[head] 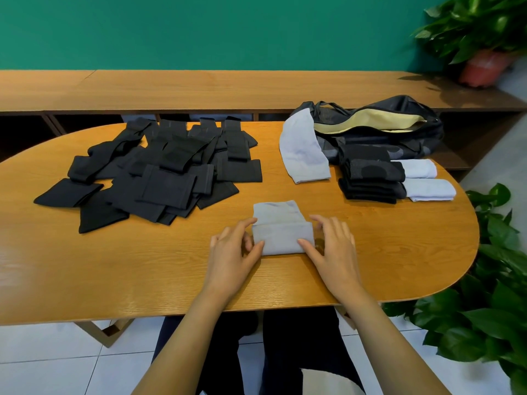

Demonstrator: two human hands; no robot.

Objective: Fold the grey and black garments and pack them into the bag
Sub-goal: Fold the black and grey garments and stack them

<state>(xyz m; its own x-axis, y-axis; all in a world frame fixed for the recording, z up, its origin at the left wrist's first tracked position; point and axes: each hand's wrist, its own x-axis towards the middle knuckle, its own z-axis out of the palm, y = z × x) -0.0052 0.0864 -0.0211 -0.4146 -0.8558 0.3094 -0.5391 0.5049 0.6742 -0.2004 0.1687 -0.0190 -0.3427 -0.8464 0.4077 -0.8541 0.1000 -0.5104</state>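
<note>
Presently, head view — a pale grey fabric garment lies near the front edge of the oval wooden table, its near part folded over onto itself. The left hand grips the fold's left edge, thumb on the cloth and fingers curled beside it; the right hand grips the right edge likewise. To the left lies a loose heap of black fabric garments. At the far right sits a dark soft bag with a yellow lining, its mouth open — an unfolded grey garment leans against its left end. Just in front of the bag sits a stack of folded black garments, with two folded grey pieces touching its right side.
</note>
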